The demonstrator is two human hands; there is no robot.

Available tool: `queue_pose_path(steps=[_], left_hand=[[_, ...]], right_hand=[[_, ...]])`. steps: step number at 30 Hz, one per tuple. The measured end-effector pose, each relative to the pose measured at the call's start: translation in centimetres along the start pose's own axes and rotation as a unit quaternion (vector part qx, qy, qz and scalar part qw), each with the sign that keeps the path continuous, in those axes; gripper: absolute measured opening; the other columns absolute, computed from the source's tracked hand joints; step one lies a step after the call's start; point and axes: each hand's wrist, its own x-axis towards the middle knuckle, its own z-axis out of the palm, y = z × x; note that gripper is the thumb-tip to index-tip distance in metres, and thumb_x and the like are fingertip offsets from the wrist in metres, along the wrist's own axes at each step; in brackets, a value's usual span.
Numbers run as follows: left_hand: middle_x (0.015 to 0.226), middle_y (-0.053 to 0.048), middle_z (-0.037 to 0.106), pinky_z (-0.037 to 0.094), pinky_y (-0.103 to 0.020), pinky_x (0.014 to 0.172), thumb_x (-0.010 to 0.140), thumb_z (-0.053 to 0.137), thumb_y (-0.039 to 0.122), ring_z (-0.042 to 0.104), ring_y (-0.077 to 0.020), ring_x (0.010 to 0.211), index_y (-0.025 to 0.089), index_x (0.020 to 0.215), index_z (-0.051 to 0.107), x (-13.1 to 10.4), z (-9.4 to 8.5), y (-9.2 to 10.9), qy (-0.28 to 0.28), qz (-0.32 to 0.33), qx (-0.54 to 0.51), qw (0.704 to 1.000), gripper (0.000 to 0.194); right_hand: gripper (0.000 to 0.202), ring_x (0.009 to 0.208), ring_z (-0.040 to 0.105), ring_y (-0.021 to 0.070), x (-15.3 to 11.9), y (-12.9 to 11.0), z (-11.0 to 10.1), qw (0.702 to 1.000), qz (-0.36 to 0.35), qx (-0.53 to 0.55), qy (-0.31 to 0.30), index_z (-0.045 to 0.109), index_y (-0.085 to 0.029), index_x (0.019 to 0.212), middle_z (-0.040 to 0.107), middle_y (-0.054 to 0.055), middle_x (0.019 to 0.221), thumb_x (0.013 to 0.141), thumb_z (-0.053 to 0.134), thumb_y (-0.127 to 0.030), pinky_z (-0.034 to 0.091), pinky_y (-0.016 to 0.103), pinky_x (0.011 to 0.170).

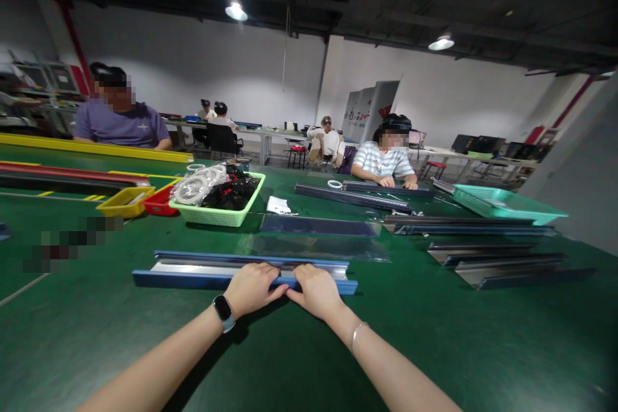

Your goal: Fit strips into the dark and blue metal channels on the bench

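Note:
A long blue channel profile (188, 279) with a silvery inner floor lies lengthwise across the green table in front of me. My left hand (252, 288) grips its near wall right of the middle, fingers curled over into the channel and thumb at the outer side. Close beside it, my right hand (316, 291) holds the same wall in a like way. The two thumbs nearly meet. Whatever lies under my fingertips inside the channel is hidden. Just beyond are a clear plastic sheet (316, 248) and a dark flat strip (318, 226).
A light green basket (219, 215) holds white rings and black parts. Yellow (120, 205) and red bins (159, 201) stand left of it. Dark channel profiles (512, 264) and a turquoise tray (506, 206) lie right. Two people (120, 119) (386, 158) sit across the table.

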Motion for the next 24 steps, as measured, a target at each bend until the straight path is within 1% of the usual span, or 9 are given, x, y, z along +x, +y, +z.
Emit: queue_pose_path(steps=[6,9,14,20,24], left_hand=[[0.082,-0.008,0.066,0.047,-0.031,0.075,0.087,0.042,0.044,0.062,-0.0211,0.082,0.016,0.089,0.063,0.1,0.2,0.1,0.001,0.002,0.000,1.000,0.035],[0.081,-0.008,0.066,0.046,-0.031,0.076,0.086,0.043,0.043,0.061,-0.0208,0.082,0.016,0.089,0.063,0.3,0.1,0.0,-0.007,0.008,-0.008,1.000,0.034],[0.082,-0.006,0.065,0.047,-0.030,0.073,0.086,0.043,0.041,0.060,-0.0203,0.081,0.017,0.087,0.062,0.7,0.0,-0.1,-0.026,0.010,-0.025,0.999,0.030],[0.084,-0.007,0.064,0.047,-0.032,0.073,0.085,0.044,0.039,0.060,-0.0209,0.082,0.017,0.087,0.062,1.1,0.1,-0.2,-0.025,-0.004,-0.025,0.999,0.029],[0.082,-0.007,0.064,0.046,-0.031,0.073,0.085,0.044,0.039,0.060,-0.0213,0.082,0.017,0.087,0.062,1.4,-0.2,-0.4,-0.048,0.005,-0.039,0.998,0.029]], right_hand=[[0.026,0.084,0.056,0.0211,-0.1,0.1,0.2,1.000,-0.007,0.001,0.010,0.057,-0.016,0.084,0.062,0.007,0.086,0.080,0.056,-0.041,0.042,0.030,0.071],[0.026,0.085,0.055,0.0214,-0.1,0.2,0.2,1.000,-0.008,0.007,0.012,0.057,-0.015,0.086,0.062,0.007,0.086,0.080,0.055,-0.041,0.043,0.030,0.071],[0.022,0.084,0.055,0.0212,0.3,0.4,0.3,1.000,-0.006,0.023,0.001,0.056,-0.016,0.085,0.062,0.006,0.085,0.079,0.057,-0.038,0.043,0.030,0.071],[0.021,0.085,0.055,0.0218,0.7,0.8,0.3,0.999,0.002,0.044,-0.015,0.056,-0.017,0.088,0.061,0.005,0.087,0.078,0.058,-0.036,0.044,0.031,0.070],[0.022,0.086,0.055,0.0223,0.7,0.8,0.2,0.999,0.006,0.050,-0.021,0.057,-0.017,0.091,0.062,0.006,0.088,0.077,0.059,-0.034,0.045,0.032,0.072]])
